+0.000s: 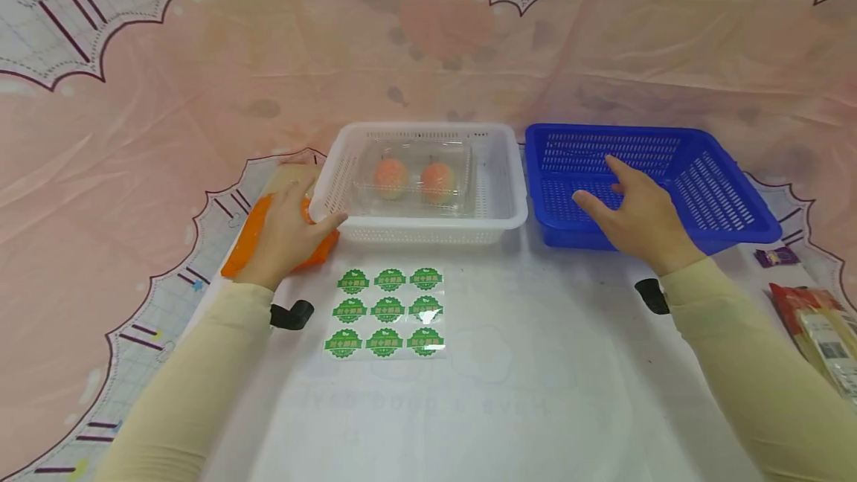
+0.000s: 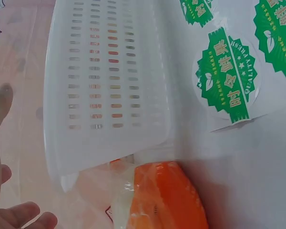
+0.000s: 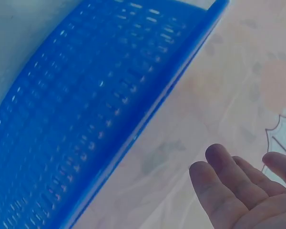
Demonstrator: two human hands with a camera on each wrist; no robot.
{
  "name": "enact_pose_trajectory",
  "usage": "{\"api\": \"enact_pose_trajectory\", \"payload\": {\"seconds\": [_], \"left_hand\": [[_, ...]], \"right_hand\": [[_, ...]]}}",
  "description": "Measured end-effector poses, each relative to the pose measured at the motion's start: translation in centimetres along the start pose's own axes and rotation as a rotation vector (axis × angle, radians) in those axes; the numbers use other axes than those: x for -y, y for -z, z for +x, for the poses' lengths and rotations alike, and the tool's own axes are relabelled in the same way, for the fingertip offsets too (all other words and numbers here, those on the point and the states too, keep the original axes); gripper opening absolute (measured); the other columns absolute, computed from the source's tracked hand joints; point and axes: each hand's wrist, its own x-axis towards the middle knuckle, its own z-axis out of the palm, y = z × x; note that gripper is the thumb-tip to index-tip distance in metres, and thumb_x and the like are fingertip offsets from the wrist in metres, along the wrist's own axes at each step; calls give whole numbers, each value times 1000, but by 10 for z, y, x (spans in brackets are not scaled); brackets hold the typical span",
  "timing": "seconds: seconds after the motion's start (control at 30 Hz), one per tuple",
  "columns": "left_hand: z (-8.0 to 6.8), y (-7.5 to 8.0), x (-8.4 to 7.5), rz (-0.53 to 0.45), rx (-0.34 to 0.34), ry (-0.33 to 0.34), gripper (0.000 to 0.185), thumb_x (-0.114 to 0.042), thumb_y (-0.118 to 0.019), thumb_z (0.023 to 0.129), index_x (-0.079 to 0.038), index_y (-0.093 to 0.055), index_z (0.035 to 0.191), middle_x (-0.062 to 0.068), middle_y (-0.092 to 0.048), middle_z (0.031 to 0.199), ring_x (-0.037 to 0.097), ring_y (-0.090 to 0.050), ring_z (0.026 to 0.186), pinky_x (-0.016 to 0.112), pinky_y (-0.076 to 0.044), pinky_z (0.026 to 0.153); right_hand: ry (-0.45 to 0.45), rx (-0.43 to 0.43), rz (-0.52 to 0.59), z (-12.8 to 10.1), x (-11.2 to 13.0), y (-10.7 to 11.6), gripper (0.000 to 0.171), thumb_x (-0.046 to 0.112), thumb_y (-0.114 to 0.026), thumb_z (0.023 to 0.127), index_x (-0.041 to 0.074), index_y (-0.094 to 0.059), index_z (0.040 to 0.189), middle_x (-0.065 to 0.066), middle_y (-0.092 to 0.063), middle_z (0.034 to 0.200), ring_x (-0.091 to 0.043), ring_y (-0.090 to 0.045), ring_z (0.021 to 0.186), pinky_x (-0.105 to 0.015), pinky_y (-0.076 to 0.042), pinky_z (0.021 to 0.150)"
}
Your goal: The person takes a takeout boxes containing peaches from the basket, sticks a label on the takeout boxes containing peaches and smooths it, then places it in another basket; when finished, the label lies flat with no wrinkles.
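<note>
My left hand (image 1: 288, 233) lies flat on an orange packet (image 1: 244, 244) beside the left front corner of a white basket (image 1: 428, 225), thumb near that corner. The left wrist view shows relaxed fingers (image 2: 19, 217), the orange packet (image 2: 167, 200) and the white basket (image 2: 105, 86). Inside it is a clear clamshell box (image 1: 413, 199) with two peaches (image 1: 390, 175). My right hand (image 1: 636, 214) hovers open over the front of an empty blue basket (image 1: 730, 199). In the right wrist view its straight fingers (image 3: 238, 191) hang beside the blue basket (image 3: 86, 109).
A sheet of round green stickers (image 1: 386, 311) lies on the white mat in front of the white basket; its corner (image 2: 229, 81) shows in the left wrist view. A small purple wrapper (image 1: 777, 256) and red packets (image 1: 820, 333) lie at the right edge.
</note>
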Motion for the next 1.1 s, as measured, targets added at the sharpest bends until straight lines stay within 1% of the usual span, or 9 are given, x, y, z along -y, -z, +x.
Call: {"api": "enact_pose_trajectory", "payload": {"seconds": [0.1, 0.2, 0.3, 0.47, 0.63, 0.97, 1.1], "left_hand": [[-1, -3, 2, -20, -17, 12, 76, -43, -72, 92, -16, -37, 155, 19, -32, 156, 45, -27, 141, 71, -20, 111], [-1, -7, 5, -31, -30, 18, 74, -41, -71, 93, -13, -38, 154, 18, -38, 153, 43, -32, 138, 68, -22, 111], [-2, -9, 7, -46, -27, 39, 76, -43, -69, 94, -10, -37, 154, 19, -38, 153, 43, -32, 139, 68, -22, 112], [-3, -12, 9, -81, -1, 82, 84, -50, -66, 94, -7, -30, 157, 19, -34, 157, 43, -29, 142, 66, -22, 113], [-2, -16, 12, -110, 9, 123, 88, -54, -64, 94, -9, -25, 159, 19, -32, 158, 44, -29, 142, 67, -23, 112], [-2, -20, 16, -214, 37, 228, 88, -54, -61, 95, -15, -19, 161, 17, -25, 162, 43, -27, 143, 66, -23, 112], [0, -22, 17, -249, 46, 247, 86, -55, -60, 96, -17, -19, 162, 16, -25, 162, 44, -30, 141, 64, -26, 112]], "right_hand": [[1, 14, 15, 2, 4, -4, 96, 62, -53, 95, 1, -16, 159, -31, -34, 152, -49, -42, 132, -68, -33, 105], [8, 21, 27, 4, 7, -8, 95, 61, -54, 95, 2, -17, 159, -31, -35, 152, -48, -42, 132, -67, -34, 105], [13, 28, 34, 5, 10, -13, 93, 60, -56, 95, 3, -19, 159, -30, -37, 151, -47, -43, 132, -67, -35, 105], [22, 38, 56, 9, 16, -23, 91, 58, -58, 95, 3, -23, 159, -27, -37, 152, -45, -43, 133, -66, -35, 105], [34, 36, 80, 13, 23, -30, 89, 55, -61, 95, 3, -25, 158, -25, -37, 153, -44, -44, 133, -64, -38, 104], [63, 34, 148, 22, 36, -46, 85, 52, -64, 95, 4, -30, 157, -20, -37, 156, -39, -46, 134, -59, -42, 104], [83, 43, 174, 27, 41, -51, 84, 51, -64, 94, 4, -32, 156, -18, -37, 156, -38, -47, 133, -57, -43, 104]]}}
